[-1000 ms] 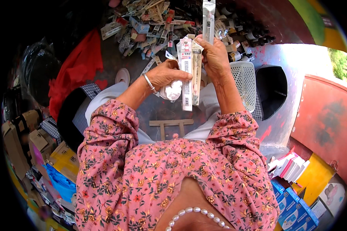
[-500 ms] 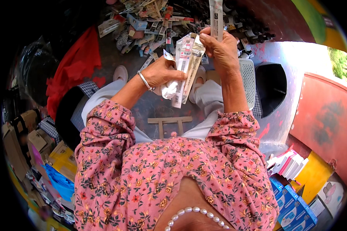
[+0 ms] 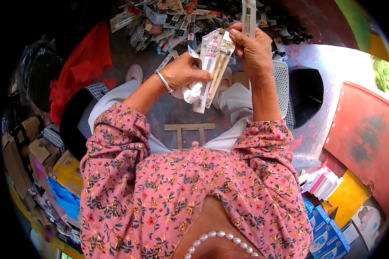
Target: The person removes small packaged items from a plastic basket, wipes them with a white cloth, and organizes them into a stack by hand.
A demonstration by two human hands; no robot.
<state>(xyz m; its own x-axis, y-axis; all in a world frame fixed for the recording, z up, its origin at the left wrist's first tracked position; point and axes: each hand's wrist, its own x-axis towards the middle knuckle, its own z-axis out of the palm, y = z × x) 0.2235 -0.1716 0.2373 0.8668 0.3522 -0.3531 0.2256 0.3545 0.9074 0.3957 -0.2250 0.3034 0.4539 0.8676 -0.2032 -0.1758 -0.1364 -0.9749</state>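
My left hand (image 3: 182,74) is closed on several slim flat packets, fanned out and tilted. In front is a white packet (image 3: 208,64) with a small cartoon print, and behind it a beige packet (image 3: 221,58). A crumpled white wad (image 3: 192,92) is tucked under the same fingers; its kind is unclear. My right hand (image 3: 256,51) pinches the lower end of a slim, clear-and-white packet (image 3: 249,19), held upright with its top cut off by the picture's edge. The packets' contents cannot be made out.
A heap of mixed small packages (image 3: 173,26) covers the floor ahead, with dark bottles (image 3: 289,32) at its right. A white perforated basket (image 3: 280,86) and a black bin (image 3: 306,97) stand right. Between my legs is a wooden stool piece (image 3: 189,127). Cardboard boxes (image 3: 43,153) are left, blue boxes (image 3: 328,235) lower right.
My right hand has shifted slightly right with its upright packet. The fanned packets in my left hand sit a little higher, and the whole view has shifted slightly.
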